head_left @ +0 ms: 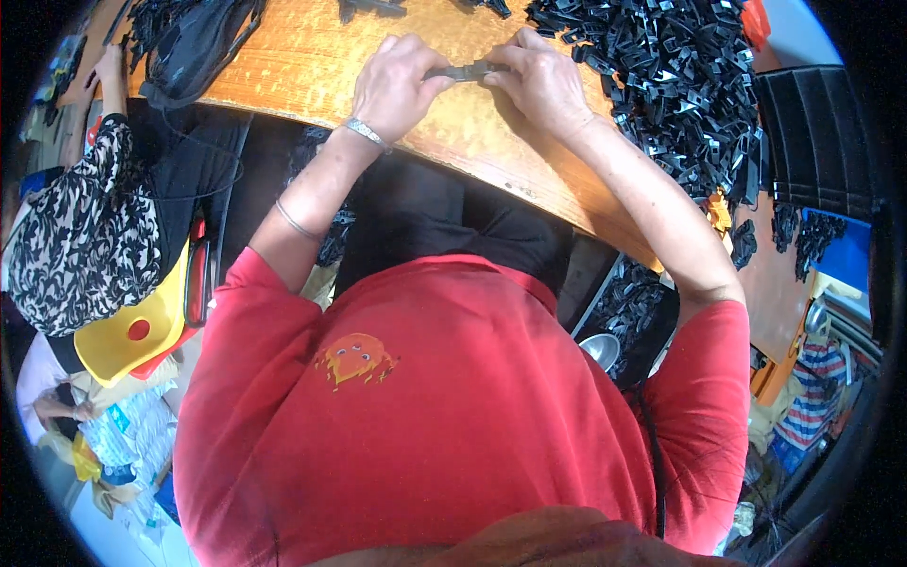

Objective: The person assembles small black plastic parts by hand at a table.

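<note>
Both hands are closed on one small dark part [470,71], flat and narrow, apparently plastic, held just above the worktop [312,66]: the left hand [402,83] pinches its left end, the right hand [540,83] its right end. A metal bangle sits on the left wrist and a thin one further up the forearm. The worktop is glossy orange-brown wood with a curved front edge and visible grain. To the right of the hands lies a large loose heap of black plastic clips [675,80], angular and shiny, spilling toward the right edge. A black bag [194,42] with straps rests at the far left corner of the worktop. Below the right edge, a dark bin [631,307] holds more black pieces. At left, another person in a black-and-white patterned sleeve [85,227] sits on a yellow plastic chair [132,335]. Crumpled bags and paper lie on the floor at lower left.
</note>
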{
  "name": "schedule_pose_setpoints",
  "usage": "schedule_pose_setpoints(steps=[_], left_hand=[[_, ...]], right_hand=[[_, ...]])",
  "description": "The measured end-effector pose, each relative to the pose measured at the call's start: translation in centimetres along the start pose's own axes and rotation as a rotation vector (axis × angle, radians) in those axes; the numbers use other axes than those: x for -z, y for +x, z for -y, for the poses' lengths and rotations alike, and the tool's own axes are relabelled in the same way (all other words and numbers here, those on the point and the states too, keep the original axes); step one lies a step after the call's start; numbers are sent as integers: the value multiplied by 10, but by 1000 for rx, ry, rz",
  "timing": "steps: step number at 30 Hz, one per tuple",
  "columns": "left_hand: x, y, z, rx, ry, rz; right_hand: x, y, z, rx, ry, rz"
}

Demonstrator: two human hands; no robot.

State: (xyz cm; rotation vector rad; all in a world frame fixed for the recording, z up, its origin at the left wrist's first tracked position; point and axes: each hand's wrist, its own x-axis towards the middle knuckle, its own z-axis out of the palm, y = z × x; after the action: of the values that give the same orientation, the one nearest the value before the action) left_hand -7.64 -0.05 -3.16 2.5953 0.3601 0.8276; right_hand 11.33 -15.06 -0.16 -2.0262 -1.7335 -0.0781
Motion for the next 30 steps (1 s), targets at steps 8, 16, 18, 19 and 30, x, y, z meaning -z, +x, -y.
schedule_pose_setpoints(steps=[8, 16, 18, 19, 30], left_hand=[[-8, 11, -3, -3, -57, 18], [40, -6, 17, 34, -34, 298], [92, -25, 38, 108, -194, 505], [115, -30, 41, 233, -309, 578], [58, 42, 100, -124, 376, -98]], right_hand=[[-12, 12, -1, 135, 25, 8], [0, 11, -1, 196, -42, 131], [21, -4, -24, 274, -153, 169], [38, -10, -44, 335, -222, 162], [55, -1, -68, -2, -536, 306]])
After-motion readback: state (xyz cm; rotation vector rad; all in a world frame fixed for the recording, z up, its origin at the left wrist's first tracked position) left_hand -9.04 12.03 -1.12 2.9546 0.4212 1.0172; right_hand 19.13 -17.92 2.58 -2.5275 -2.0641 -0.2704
